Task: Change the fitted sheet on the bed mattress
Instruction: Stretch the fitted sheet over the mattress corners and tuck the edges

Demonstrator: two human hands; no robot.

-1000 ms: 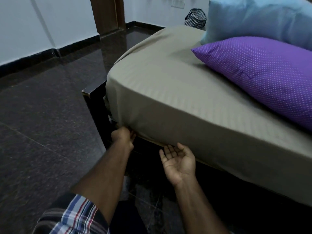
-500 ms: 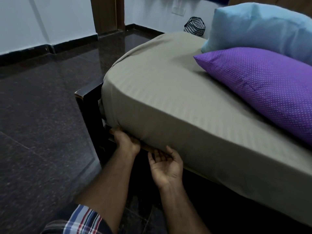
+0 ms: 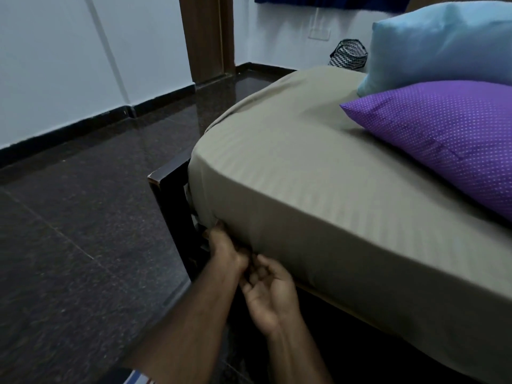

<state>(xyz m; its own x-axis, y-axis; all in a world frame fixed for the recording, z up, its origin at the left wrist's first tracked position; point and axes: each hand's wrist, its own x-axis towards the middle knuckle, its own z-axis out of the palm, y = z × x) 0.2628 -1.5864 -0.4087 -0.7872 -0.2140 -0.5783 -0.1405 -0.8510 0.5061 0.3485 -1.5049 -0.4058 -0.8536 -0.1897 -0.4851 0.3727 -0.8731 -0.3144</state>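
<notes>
Fitted sheet [image 3: 318, 195]: beige, striped, stretched over the mattress; fills the frame from centre toward 3 o'clock.
Left hand [image 3: 225, 249]: at the sheet's lower corner, about 7 o'clock from frame centre; fingers curled onto the hem, gripping it.
Right hand [image 3: 270, 293]: palm up, just beside the left hand at its 5 o'clock; fingers loosely curled at the sheet's bottom edge; hold on cloth cannot be determined.
Bed frame [image 3: 169, 198]: dark, at 9 o'clock of the corner.
Purple pillow [image 3: 443, 139]: on the sheet, 2 o'clock.
Blue pillow [image 3: 437, 42]: behind the purple pillow.
Basket [image 3: 349, 58]: 12 o'clock, beyond the bed.
</notes>
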